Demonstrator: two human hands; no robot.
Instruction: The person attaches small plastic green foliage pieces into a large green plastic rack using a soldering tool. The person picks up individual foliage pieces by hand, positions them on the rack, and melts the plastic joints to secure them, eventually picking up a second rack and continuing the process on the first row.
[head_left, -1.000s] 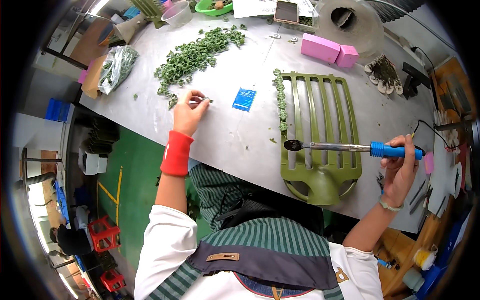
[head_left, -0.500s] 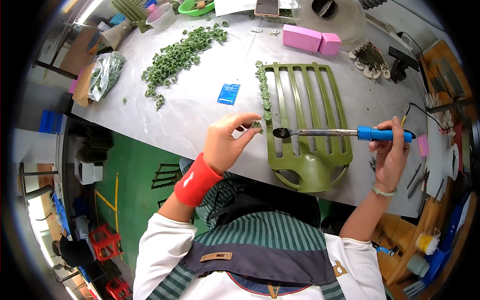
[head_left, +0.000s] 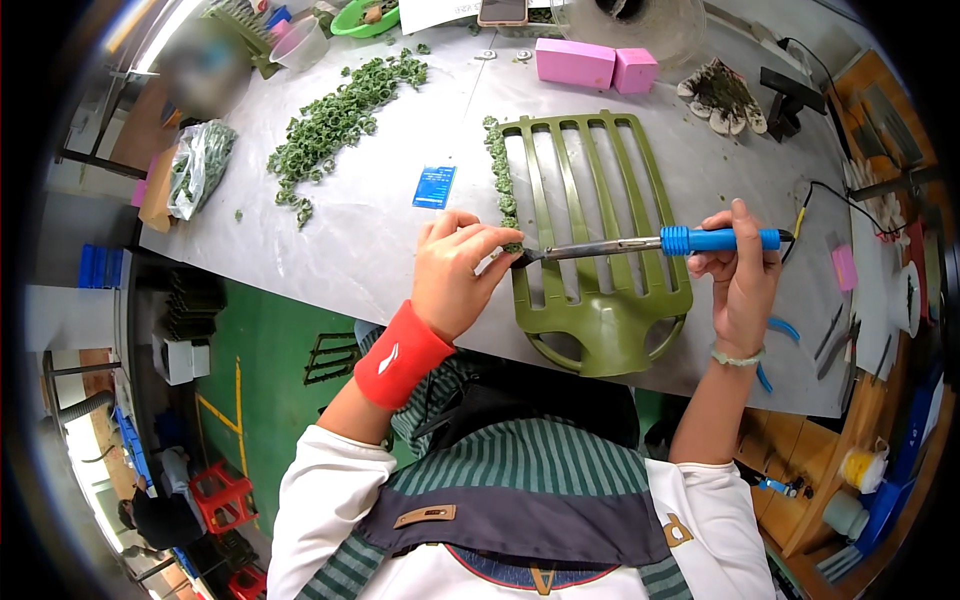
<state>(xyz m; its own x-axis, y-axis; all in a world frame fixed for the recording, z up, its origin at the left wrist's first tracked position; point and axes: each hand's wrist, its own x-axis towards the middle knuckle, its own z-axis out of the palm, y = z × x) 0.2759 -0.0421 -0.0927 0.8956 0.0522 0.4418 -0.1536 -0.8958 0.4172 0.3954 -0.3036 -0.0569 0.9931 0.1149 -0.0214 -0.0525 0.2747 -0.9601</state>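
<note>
With my right hand [head_left: 742,270] I hold a soldering iron by its blue handle [head_left: 705,239]. Its metal shaft points left, and the dark flat tip lies at the left edge of an olive-green slotted plastic frame [head_left: 610,322]. My left hand [head_left: 462,268] pinches a small mottled green piece [head_left: 513,247] right beside that tip. Whether tip and piece touch is hard to make out. A row of similar green pieces [head_left: 500,170] runs up the frame's left edge, above my fingers. The frame lies flat on the grey table.
A heap of loose green pieces [head_left: 335,120] lies at the far left, near a clear bag [head_left: 203,165] of them. A blue card [head_left: 434,187] is between heap and frame. Pink blocks [head_left: 575,63], a stained glove [head_left: 722,97] and blue-handled pliers [head_left: 784,328] surround the frame.
My right hand has moved left, bringing the iron's tip to the frame's left edge. My left hand has brought the small green piece to the lower end of the row.
</note>
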